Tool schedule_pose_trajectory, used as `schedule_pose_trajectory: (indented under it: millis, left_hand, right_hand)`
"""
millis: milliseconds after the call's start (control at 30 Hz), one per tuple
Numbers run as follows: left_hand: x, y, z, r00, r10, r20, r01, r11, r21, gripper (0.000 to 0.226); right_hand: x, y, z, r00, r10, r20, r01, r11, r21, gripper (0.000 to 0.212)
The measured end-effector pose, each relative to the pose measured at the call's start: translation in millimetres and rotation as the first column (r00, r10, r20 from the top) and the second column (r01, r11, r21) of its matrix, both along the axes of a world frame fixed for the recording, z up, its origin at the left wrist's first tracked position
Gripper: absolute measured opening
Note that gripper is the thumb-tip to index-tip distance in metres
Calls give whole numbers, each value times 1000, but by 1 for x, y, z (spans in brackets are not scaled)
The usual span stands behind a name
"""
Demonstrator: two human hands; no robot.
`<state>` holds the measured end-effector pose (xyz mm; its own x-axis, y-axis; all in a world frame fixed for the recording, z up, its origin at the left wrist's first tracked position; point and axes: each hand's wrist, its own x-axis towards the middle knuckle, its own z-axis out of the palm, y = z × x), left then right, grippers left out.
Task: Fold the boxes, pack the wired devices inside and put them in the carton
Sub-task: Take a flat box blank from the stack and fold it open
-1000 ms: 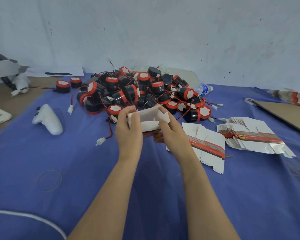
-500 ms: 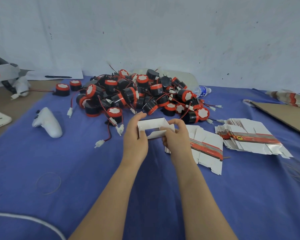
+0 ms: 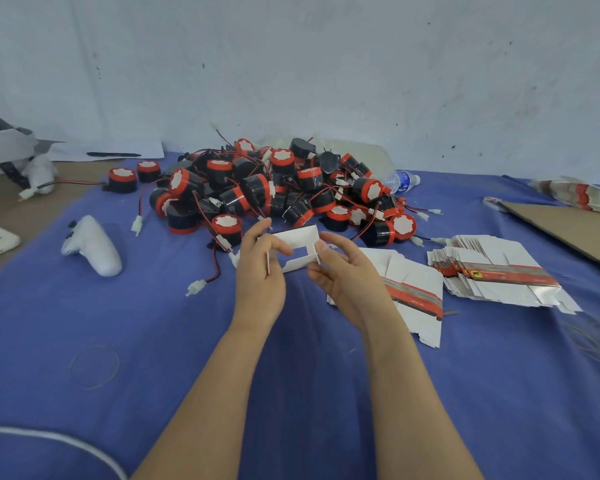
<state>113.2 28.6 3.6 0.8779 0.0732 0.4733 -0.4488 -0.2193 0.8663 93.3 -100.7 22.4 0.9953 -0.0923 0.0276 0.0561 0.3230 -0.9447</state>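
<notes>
White box half-erected, empty, held above desk between both hands: left hand gripped left end, right hand pinched right flap. Wired devices heaped just behind, unpacked. Flat blanks stacked at right, unfolded. No packed box in view.

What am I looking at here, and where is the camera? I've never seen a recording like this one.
There is no machine here: a person works with bare hands. The single picture comes from a camera worn on the person's head, looking forward and down. The left hand and right hand hold a small white box, partly folded and open on top, above a blue cloth. Behind it lies a pile of black-and-red wired devices. To the right lie flat unfolded boxes and a brown cardboard sheet. A white controller lies on the left.
</notes>
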Motion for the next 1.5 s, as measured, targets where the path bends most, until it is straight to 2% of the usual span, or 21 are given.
schedule_pose_trajectory:
  millis: [100, 200, 333, 467, 567, 633, 767, 867, 967, 1067, 1200, 1267, 1333, 1400, 1500]
  left_hand:
    - [-1, -2, 1, 998, -26, 58, 22, 998, 61, 36]
    - [-1, -4, -2, 992, -40, 116, 17, 982, 189, 34]
    - [1, -6, -7, 994, -107, 18, 97, 952, 291, 39]
    - [1, -6, -6, 995, -82, -52, 92, 968, 233, 38]
    - [2, -2, -3, 996, -63, -69, 76, 975, 211, 35]
    - [1, 1, -2, 995, -58, -79, 73, 975, 210, 33]
    - [-2, 1, -1, 995, -67, -77, 84, 968, 237, 32]
    - [-4, 0, -1, 996, -61, -72, 78, 960, 268, 25]
    - [-3, 1, -3, 996, -49, -74, 69, 950, 304, 17]
    - [0, 2, -3, 994, -72, -78, 91, 957, 276, 18]
    - [-1, 2, -4, 991, -102, -92, 121, 964, 237, 23]
    - [-1, 2, -7, 992, -92, -81, 110, 961, 253, 24]
    - [-3, 1, -5, 992, -99, -82, 114, 972, 203, 20]
    - [-5, -2, -1, 993, -85, -85, 94, 988, 119, 30]
    - [-4, -5, -1, 996, -17, -83, 20, 999, 42, 19]
  right_hand:
    - [0, 0, -2, 997, 62, -35, -59, 995, 80, 31]
    - [2, 1, -5, 996, 49, -79, -45, 998, 52, 33]
    - [4, -1, -12, 993, -45, -107, 43, 999, -22, 30]
    - [4, -2, -14, 994, 7, -105, 8, 990, 144, 23]
    - [4, -5, -13, 994, 77, -82, -47, 946, 321, 21]
    - [4, -5, -14, 992, 97, -81, -60, 926, 374, 21]
    - [7, 1, -14, 982, 60, -178, 3, 942, 337, 30]
    - [9, -1, -14, 971, 55, -231, 21, 949, 315, 25]
    - [9, -2, -15, 975, 60, -214, 11, 949, 315, 23]
    - [10, -2, -17, 982, 85, -171, -27, 949, 316, 23]
    - [7, -4, -13, 983, 166, -81, -119, 905, 408, 25]
    - [7, -4, -13, 980, 192, -46, -162, 913, 374, 24]
    - [7, -5, -15, 980, 191, -59, -174, 960, 220, 25]
    - [8, -4, -17, 980, 167, -110, -158, 984, 85, 33]
    - [10, 1, -16, 983, 119, -139, -111, 991, 69, 40]
